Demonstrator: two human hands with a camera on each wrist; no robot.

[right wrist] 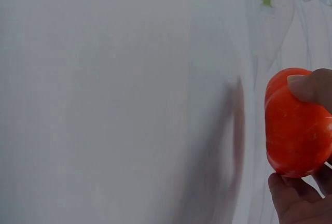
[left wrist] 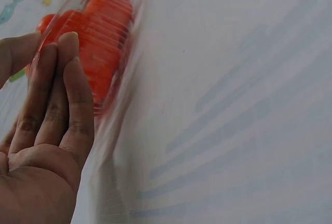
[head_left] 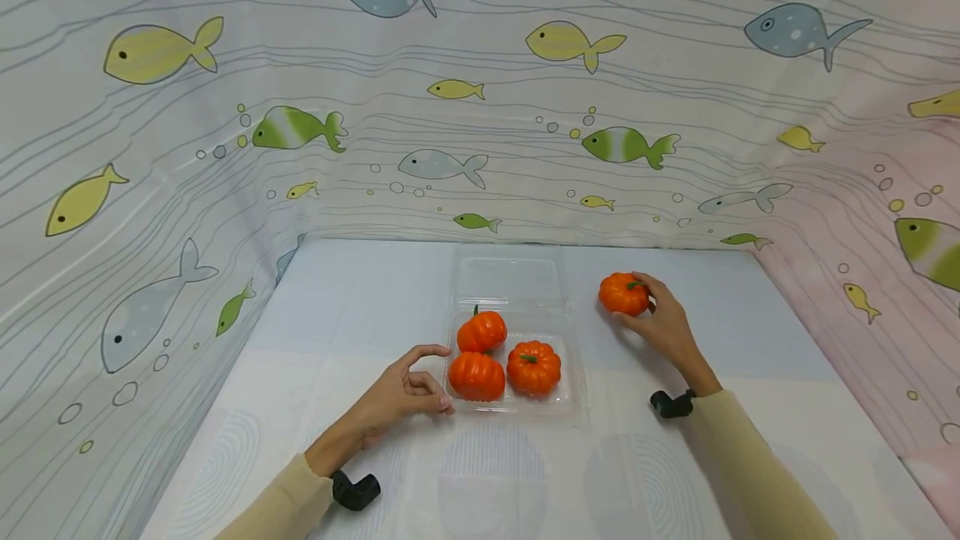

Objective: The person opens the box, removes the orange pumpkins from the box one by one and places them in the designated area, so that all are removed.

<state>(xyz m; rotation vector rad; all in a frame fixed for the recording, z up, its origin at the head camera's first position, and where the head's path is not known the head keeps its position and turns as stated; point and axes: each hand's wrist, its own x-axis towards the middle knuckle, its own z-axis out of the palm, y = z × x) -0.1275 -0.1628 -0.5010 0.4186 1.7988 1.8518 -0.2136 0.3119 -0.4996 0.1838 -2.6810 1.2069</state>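
My right hand (head_left: 663, 327) grips a small orange toy pumpkin (head_left: 624, 295) with a green stem, right of a clear plastic clamshell box (head_left: 573, 390). In the right wrist view, the thumb presses one side of that pumpkin (right wrist: 295, 136) and fingers support the other. A shadow lies on the table apart from it. Three more orange pumpkins sit in the box: one at the back left (head_left: 482, 332), one at the front left (head_left: 477, 377), one at the right (head_left: 534, 368). My left hand (head_left: 397, 394) is at the box's left side, fairly straight fingers (left wrist: 72, 94) against its wall.
The box's transparent lid (head_left: 510, 277) lies opened back on the table, away from me. A pale patterned cloth covers the table (head_left: 337, 298). Fish-printed curtains (head_left: 510, 123) enclose the back and both sides. Each wrist wears a black camera mount (head_left: 356, 490).
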